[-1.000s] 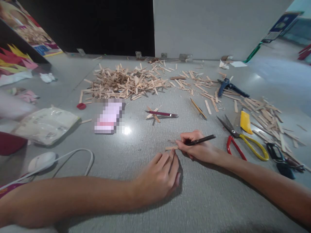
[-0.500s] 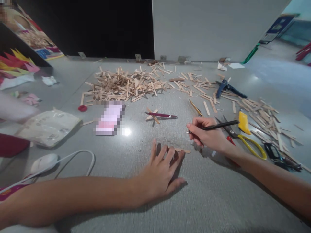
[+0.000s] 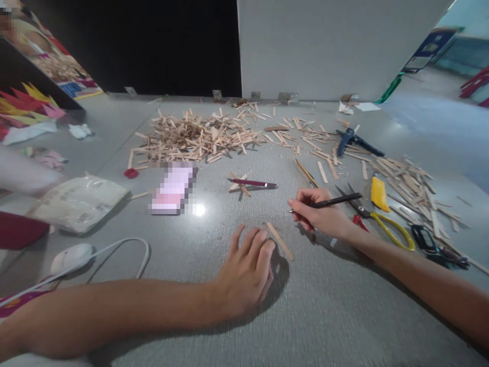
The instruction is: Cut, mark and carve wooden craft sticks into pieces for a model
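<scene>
My right hand holds a black pen in a writing grip, its tip pointing left just above the table. My left hand rests on the table with its fingers bent and somewhat apart; its thumb is mostly hidden. Just right of those fingertips a wooden craft stick lies slanted, and I cannot tell whether a finger touches it. Beyond the hands, a dark red pen lies across a few crossed sticks. A yellow pencil is behind my right hand.
A heap of craft sticks spreads at the back, with more sticks at right. Yellow-handled scissors, a yellow cutter and a blue tool lie right. Leftward are a phone, a plastic packet and a white mouse.
The craft stick by my left hand has turned from nearly level to a slant. My left fingers have drawn in and bent more. My right hand still holds the pen, slightly further left.
</scene>
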{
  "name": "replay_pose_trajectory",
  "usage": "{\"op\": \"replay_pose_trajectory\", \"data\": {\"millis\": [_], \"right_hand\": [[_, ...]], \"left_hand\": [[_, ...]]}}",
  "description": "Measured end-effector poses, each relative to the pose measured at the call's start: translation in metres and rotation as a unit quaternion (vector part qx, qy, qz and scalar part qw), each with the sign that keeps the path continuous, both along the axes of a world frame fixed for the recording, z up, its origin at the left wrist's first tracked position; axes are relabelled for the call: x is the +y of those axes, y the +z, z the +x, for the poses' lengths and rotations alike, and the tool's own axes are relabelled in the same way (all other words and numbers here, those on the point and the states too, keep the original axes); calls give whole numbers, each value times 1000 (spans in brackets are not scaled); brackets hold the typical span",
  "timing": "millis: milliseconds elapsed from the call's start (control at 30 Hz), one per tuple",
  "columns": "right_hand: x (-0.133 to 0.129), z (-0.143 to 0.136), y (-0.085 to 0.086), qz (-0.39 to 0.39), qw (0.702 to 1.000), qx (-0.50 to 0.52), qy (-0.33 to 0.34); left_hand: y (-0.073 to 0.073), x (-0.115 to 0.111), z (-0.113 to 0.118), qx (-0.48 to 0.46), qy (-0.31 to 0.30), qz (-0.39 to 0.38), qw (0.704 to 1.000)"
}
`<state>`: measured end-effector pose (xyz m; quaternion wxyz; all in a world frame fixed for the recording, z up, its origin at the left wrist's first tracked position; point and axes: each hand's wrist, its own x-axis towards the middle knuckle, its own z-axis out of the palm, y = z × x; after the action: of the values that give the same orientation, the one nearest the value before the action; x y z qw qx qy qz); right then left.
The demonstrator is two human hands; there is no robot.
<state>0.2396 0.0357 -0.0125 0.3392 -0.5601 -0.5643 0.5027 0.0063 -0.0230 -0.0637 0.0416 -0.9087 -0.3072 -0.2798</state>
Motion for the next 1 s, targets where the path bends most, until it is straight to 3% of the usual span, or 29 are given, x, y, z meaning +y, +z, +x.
{"op": "replay_pose_trajectory", "data": {"millis": [133,267,400,500,633,800,1000], "right_hand": [[1,-1,3,4,1000,5,8],[0,0,4,12,1000,-6,17],[0,3,0,27,999,-26,24],[0,4,-2,31,998,-39,29],[0,4,-1,35,998,-41,32],[0,4,-1,21,997,-39,69],[-1,4,-8,-26,995,1,101]], "left_hand": [[5,24,0,50,-1,7,999],[5,47,1,73,-25,-95,992],[6,55,4,52,-35,-177,982],[10,52,4,49,-43,-192,979],[16,37,2,66,-6,-147,987],[14,16,2,91,-97,-113,985],[4,13,3,83,-116,-96,985]]}}
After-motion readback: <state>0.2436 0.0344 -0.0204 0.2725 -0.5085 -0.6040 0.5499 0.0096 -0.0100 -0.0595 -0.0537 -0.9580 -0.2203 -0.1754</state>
